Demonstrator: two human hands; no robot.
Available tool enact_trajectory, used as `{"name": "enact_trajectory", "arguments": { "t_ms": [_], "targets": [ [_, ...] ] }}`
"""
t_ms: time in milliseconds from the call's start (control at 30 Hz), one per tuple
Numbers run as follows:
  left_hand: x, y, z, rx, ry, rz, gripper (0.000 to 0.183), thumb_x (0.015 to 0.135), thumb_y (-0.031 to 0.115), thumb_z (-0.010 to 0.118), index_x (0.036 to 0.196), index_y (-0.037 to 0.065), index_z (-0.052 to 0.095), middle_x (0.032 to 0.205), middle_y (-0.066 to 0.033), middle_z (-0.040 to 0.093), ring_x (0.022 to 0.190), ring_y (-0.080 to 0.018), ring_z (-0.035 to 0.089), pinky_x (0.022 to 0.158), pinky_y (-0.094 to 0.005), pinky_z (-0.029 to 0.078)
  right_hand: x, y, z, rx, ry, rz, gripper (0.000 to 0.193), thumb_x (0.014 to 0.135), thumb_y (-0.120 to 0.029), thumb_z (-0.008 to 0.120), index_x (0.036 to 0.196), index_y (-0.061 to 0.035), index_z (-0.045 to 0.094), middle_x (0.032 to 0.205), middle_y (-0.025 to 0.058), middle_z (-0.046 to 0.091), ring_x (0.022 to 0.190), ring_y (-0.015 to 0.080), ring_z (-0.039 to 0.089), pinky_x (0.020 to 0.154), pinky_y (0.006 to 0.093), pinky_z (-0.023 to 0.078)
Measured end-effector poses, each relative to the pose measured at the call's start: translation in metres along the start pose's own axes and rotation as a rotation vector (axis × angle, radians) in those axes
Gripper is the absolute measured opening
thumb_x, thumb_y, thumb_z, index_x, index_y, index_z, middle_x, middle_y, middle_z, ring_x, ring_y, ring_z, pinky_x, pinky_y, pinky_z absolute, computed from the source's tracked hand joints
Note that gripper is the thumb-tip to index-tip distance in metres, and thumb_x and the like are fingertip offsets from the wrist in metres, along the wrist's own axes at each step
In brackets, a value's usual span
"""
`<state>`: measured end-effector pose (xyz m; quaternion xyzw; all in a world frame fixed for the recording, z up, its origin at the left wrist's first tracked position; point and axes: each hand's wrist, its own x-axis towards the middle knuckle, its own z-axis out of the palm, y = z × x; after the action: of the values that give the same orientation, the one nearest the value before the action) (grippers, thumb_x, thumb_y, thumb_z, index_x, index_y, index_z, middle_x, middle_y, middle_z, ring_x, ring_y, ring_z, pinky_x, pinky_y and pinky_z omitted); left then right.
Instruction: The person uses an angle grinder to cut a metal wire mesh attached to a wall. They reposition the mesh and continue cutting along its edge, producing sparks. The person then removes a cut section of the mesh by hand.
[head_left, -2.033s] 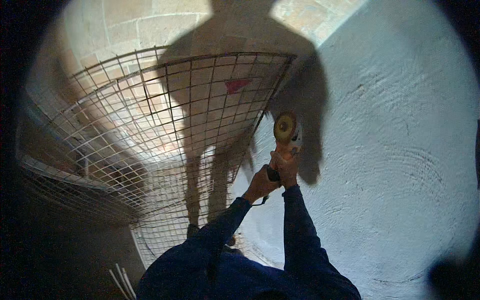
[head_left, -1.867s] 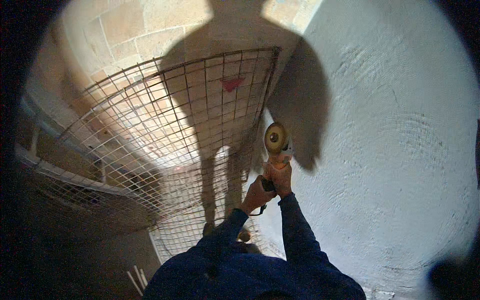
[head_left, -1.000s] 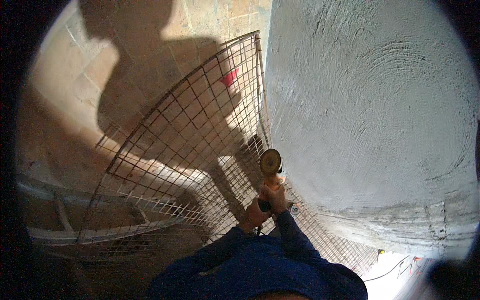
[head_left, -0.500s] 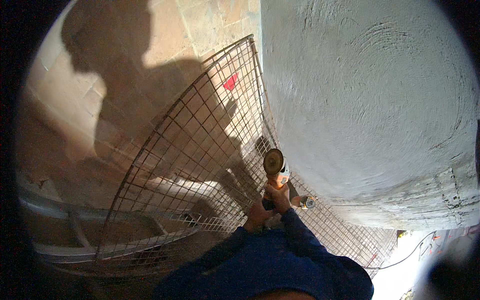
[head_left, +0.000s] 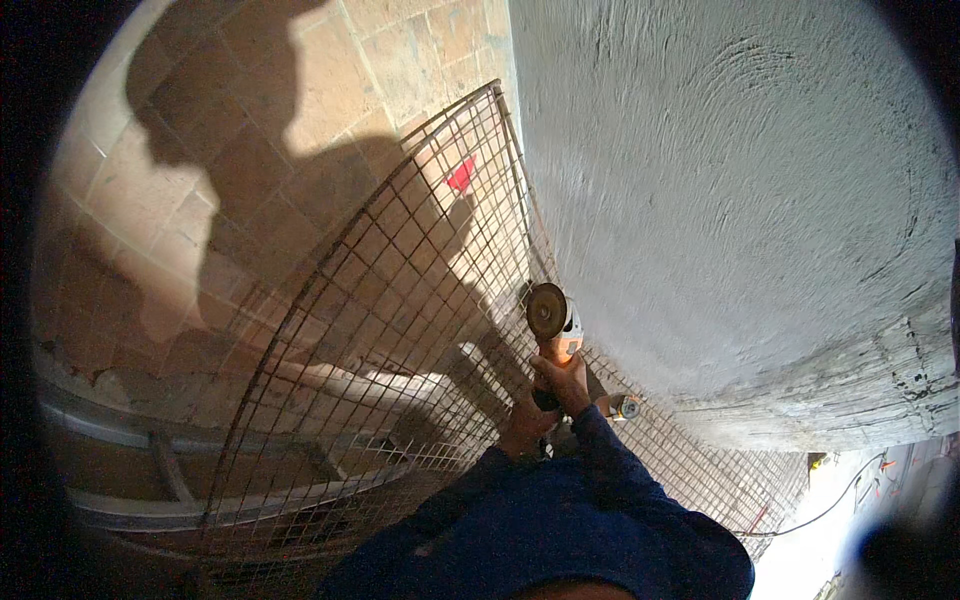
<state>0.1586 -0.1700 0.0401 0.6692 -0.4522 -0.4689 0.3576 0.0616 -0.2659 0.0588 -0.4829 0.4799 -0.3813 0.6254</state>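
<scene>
Both my hands are wrapped around an angle grinder [head_left: 565,345] with an orange and grey body. Its round, brownish disc [head_left: 546,310] points away from me, close to the wall. My right hand [head_left: 568,383] grips the orange body. Lower and to the left, my left hand [head_left: 522,428] is closed around the dark rear part of the tool. Beneath the grinder spreads a sheet of rusty wire mesh [head_left: 370,260], bent in view by the lens. Whether the disc touches the mesh I cannot tell.
A grey plastered wall [head_left: 720,220] rises at the right. Beside my right hand lies a round-ended orange and grey object [head_left: 626,407]. A metal ladder-like frame [head_left: 130,512] is at lower left, and a red scrap [head_left: 461,174] on the tiled floor [head_left: 240,170]. A dark cable [head_left: 825,508] curves at lower right.
The grinder and both hands sit slightly farther forward. My right hand has shifted a little to the right, and the view has moved slightly. The grip on the grinder looks the same.
</scene>
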Motion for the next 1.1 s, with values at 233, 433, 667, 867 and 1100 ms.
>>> {"name": "enact_trajectory", "arguments": {
  "t_ms": [233,433,667,867,1100],
  "targets": [
    [0.054,0.025,0.009,-0.105,0.086,0.238,0.061,0.072,0.035,0.085,0.113,-0.002,0.058,0.109,-0.0188,0.067,0.103,-0.0318,0.066,0.089,-0.0422,0.053,0.039,-0.049,-0.014,-0.108,-0.05,-0.102,0.051,0.079,-0.03,0.08,0.108,0.0026,0.053,0.087,0.0068,0.063,0.072,0.0136,0.061,0.061,0.0309,0.053],
    [0.12,0.073,-0.001,-0.219,0.082,0.329,0.062,0.073,0.03,0.084,0.118,-0.001,0.054,0.105,-0.0165,0.067,0.099,-0.0291,0.067,0.089,-0.0391,0.053,0.102,-0.108,-0.017,0.059,-0.12,-0.203,0.039,0.076,-0.027,0.08,0.094,0.0006,0.058,0.08,0.0047,0.063,0.068,0.0133,0.062,0.058,0.0304,0.052],
    [0.23,0.125,-0.004,-0.34,0.12,0.357,0.062,0.067,0.029,0.088,0.109,0.001,0.053,0.095,-0.0092,0.065,0.082,-0.021,0.066,0.072,-0.0346,0.055,0.198,-0.171,-0.025,-0.053,-0.095,-0.39,0.03,0.076,-0.012,0.08,0.095,-0.004,0.058,0.075,0.0033,0.064,0.062,0.0132,0.061,0.052,0.0301,0.048],
    [0.294,0.169,-0.02,-0.702,0.042,0.318,0.06,0.066,0.02,0.088,0.11,0.002,0.052,0.094,-0.0058,0.063,0.072,-0.0131,0.06,0.061,-0.0287,0.053,0.27,-0.212,-0.015,-0.338,-0.041,-0.417,0.044,0.074,-0.026,0.082,0.101,-0.001,0.058,0.088,0.0056,0.064,0.072,0.0142,0.063,0.064,0.03,0.054],
    [0.356,0.172,-0.03,-0.617,0.163,0.339,0.063,0.064,0.023,0.089,0.111,0.002,0.053,0.099,-0.0056,0.065,0.084,-0.0168,0.063,0.075,-0.0307,0.054,0.337,-0.221,-0.006,-0.398,-0.142,-0.511,0.048,0.07,-0.027,0.084,0.102,0.0003,0.06,0.093,0.0094,0.067,0.08,0.0216,0.065,0.072,0.036,0.053]
  ]
}}
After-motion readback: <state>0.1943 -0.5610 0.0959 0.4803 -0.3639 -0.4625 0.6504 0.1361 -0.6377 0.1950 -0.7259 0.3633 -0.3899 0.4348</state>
